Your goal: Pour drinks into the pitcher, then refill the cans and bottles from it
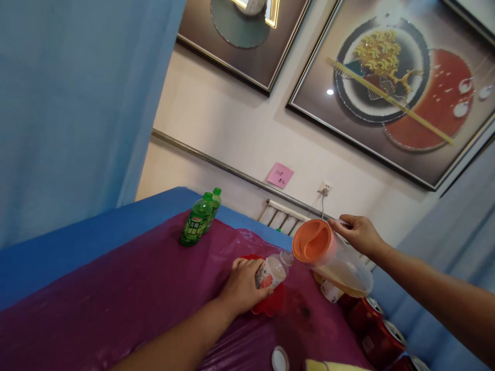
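Observation:
My left hand (245, 286) is wrapped round a clear plastic bottle (273, 270) with a fruit-print label. The bottle leans to the right, its open neck close to the lid of a pitcher. Under and behind it shows a red dish (270, 304), partly covered by the hand. My right hand (358, 234) grips the handle of the clear pitcher (348, 265), which has an orange lid (312, 240). Tipped well over, the pitcher holds pale yellowish liquid, and its lid faces the bottle's mouth. Whether liquid is flowing between them I cannot tell.
Two green bottles (197, 219) stand at the back left of the purple table cover (154, 288). Several red cans (382, 340) line the right edge. A white cap (279, 358) and a yellow cloth-like item (332, 365) lie in front. Blue curtains hang on both sides.

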Available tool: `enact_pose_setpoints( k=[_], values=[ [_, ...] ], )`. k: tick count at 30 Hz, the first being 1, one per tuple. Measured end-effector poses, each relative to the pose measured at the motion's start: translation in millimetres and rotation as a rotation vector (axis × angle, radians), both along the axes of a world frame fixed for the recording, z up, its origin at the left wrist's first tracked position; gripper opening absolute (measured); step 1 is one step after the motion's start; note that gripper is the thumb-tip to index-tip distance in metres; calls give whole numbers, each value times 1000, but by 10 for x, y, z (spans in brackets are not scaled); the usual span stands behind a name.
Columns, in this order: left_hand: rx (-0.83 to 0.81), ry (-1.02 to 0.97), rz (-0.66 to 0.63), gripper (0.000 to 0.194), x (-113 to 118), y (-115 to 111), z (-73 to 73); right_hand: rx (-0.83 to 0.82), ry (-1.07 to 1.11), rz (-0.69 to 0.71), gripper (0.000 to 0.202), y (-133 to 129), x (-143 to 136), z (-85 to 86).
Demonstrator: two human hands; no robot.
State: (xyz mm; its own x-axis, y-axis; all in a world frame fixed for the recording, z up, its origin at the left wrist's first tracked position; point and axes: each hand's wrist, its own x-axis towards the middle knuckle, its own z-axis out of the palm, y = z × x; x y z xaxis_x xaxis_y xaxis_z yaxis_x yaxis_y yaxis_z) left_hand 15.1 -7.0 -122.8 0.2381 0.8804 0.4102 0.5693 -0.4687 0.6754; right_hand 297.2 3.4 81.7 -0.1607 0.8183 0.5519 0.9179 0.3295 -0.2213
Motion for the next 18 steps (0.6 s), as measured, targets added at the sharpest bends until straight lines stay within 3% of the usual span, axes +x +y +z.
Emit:
enact_pose_setpoints(
  k=[18],
  values=[
    [16,-12,-6,59,5,11,-33,-1,-5,-6,55,-14,1,-1]
  ],
)
